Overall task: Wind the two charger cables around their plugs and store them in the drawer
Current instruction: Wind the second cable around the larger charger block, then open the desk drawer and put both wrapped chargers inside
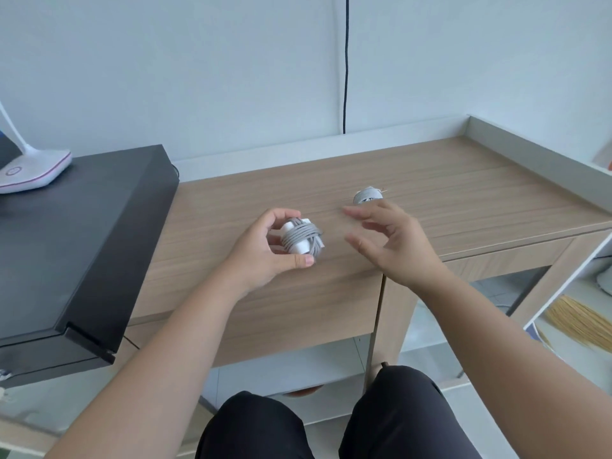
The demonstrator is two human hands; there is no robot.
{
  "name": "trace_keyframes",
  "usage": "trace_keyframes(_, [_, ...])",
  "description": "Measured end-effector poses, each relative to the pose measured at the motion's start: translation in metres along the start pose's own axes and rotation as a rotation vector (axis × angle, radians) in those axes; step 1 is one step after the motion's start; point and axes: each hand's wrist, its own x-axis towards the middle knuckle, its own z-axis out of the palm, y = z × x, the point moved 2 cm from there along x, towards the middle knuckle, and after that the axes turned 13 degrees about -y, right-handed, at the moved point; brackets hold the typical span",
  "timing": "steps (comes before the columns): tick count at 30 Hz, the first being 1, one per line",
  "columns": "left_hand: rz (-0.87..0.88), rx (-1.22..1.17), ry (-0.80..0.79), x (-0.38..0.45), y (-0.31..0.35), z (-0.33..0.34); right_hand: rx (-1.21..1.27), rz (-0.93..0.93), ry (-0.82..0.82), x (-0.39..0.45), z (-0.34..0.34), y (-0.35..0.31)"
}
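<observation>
My left hand (265,246) grips a white charger plug with its grey cable wound around it (302,239), held just above the wooden desk top (447,193). My right hand (390,240) hovers to the right of it with its fingers spread and nothing in them. A second wound charger (366,195) lies on the desk just beyond my right hand's fingertips, partly hidden by them. The drawer front (281,316) under the desk top is shut.
A black box-like device (76,246) stands on the left with a white lamp base (33,172) on it. A black cord (346,67) hangs down the wall behind the desk. A raised grey rim (536,140) runs along the desk's right side. My knees (331,422) are below the drawer.
</observation>
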Motion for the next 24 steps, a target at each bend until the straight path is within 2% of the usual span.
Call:
trace_keyframes(3, [-0.049, -0.106, -0.005, 0.01, -0.009, -0.007, -0.097, 0.152, 0.144, 0.018, -0.027, 0.025])
trace_keyframes(5, [-0.062, -0.148, -0.046, 0.016, -0.011, -0.011, -0.067, 0.302, 0.066, 0.029, -0.036, 0.042])
trace_keyframes(7, [-0.069, -0.154, -0.092, 0.021, -0.013, -0.016, -0.031, 0.371, -0.036, 0.037, -0.038, 0.053])
trace_keyframes(12, [-0.048, -0.15, -0.115, 0.03, -0.02, -0.022, -0.236, 0.35, -0.13, 0.051, -0.028, 0.053])
trace_keyframes(24, [-0.046, -0.024, 0.013, 0.035, -0.019, -0.018, -0.28, 0.235, -0.175, 0.052, 0.014, 0.032])
